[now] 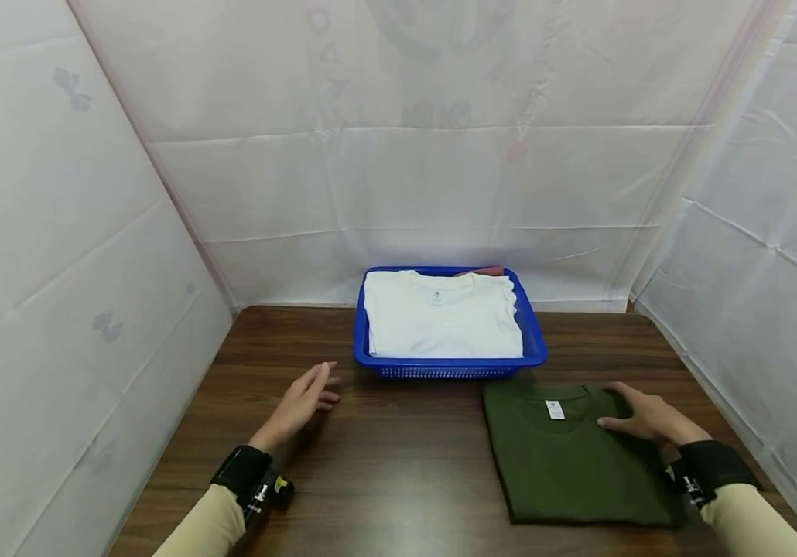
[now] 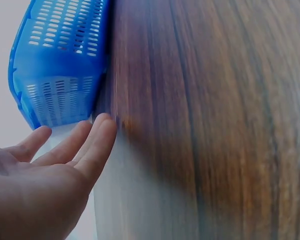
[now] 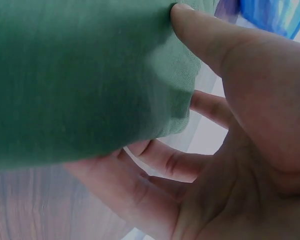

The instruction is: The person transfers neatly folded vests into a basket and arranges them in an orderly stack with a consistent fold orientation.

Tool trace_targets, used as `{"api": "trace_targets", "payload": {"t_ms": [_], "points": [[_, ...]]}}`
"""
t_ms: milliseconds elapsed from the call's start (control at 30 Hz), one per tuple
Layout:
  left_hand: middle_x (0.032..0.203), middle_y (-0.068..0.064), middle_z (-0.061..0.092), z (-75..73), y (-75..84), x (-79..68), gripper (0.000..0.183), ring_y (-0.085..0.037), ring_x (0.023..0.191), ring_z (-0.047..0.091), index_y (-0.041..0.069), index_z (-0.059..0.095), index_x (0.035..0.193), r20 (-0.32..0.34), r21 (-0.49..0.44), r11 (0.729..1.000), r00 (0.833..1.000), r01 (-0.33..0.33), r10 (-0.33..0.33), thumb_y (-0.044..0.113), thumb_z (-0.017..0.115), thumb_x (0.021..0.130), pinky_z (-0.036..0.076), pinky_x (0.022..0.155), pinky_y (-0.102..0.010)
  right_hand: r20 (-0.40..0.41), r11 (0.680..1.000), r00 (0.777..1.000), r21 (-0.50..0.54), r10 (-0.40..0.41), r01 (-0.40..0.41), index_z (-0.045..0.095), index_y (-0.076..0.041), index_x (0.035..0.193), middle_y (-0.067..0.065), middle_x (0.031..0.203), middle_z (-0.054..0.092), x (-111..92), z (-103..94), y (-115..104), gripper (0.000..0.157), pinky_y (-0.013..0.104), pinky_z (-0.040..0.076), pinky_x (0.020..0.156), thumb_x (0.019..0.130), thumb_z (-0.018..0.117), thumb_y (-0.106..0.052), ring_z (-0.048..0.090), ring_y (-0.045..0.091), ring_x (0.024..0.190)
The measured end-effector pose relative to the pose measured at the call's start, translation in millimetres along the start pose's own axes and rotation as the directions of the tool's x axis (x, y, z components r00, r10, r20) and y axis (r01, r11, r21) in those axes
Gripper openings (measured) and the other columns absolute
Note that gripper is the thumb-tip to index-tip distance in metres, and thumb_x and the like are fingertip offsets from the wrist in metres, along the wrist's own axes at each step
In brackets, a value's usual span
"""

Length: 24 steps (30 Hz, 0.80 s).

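Observation:
A dark green T-shirt [image 1: 579, 472], folded into a flat rectangle with a white neck label, lies on the right of the table. My right hand [image 1: 652, 418] grips its far right corner. In the right wrist view the thumb [image 3: 205, 37] presses on top of the cloth, while the other fingers reach under its edge. My left hand [image 1: 304, 398] holds nothing, its fingers spread loosely above the wood, left of the blue basket [image 1: 454, 372]. A folded white T-shirt [image 1: 443, 321] lies in that basket, neckline toward the back.
Behind the white shirt a bit of reddish cloth [image 1: 489, 271] shows at the basket's back rim. The brown wooden table [image 1: 398, 456] ends at white sheeting [image 1: 398, 193] on the back and both sides.

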<state>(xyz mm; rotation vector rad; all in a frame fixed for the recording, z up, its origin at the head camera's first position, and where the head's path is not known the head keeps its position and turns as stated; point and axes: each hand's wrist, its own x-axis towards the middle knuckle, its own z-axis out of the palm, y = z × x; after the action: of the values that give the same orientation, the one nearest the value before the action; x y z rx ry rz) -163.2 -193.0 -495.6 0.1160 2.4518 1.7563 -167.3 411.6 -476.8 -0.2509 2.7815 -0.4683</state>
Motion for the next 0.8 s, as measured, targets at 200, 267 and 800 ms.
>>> {"api": "trace_targets", "payload": {"t_ms": [200,267,800], "points": [[0.144,-0.036,0.05,3.2,4.3,-2.2,0.076,-0.045,0.115,0.064,-0.001,0.029,0.159,0.112,-0.172,0.981,0.991,0.088,-0.07,0.057,0.024,0.11,0.057,0.092,-0.05,-0.032,0.999,0.998,0.001,-0.053,0.053,0.044,0.01,0.143,0.045,0.128,0.052,2.5,5.6,-11.3,0.079,0.064,0.051,0.083,0.093,0.075,-0.043,0.056,0.062,0.111],[0.144,-0.037,0.05,5.2,4.5,-2.5,0.079,-0.046,0.115,0.065,-0.001,0.025,0.16,0.145,-0.212,0.971,0.986,0.113,-0.083,0.06,0.024,0.109,0.057,0.092,-0.051,-0.041,0.998,0.997,0.006,-0.07,0.07,0.044,0.01,0.143,0.045,0.127,0.053,3.9,6.7,-15.6,0.078,0.063,0.051,0.082,0.094,0.075,-0.042,0.057,0.061,0.109],[0.139,-0.04,0.051,15.8,5.1,-2.2,0.075,-0.043,0.114,0.067,0.003,0.012,0.163,0.336,-0.31,0.918,0.932,0.246,-0.136,0.056,0.019,0.111,0.058,0.092,-0.049,-0.058,0.991,0.991,0.05,-0.119,0.122,0.047,0.006,0.142,0.037,0.123,0.059,12.4,20.6,-49.3,0.074,0.057,0.054,0.079,0.093,0.076,-0.041,0.062,0.051,0.106]]}}
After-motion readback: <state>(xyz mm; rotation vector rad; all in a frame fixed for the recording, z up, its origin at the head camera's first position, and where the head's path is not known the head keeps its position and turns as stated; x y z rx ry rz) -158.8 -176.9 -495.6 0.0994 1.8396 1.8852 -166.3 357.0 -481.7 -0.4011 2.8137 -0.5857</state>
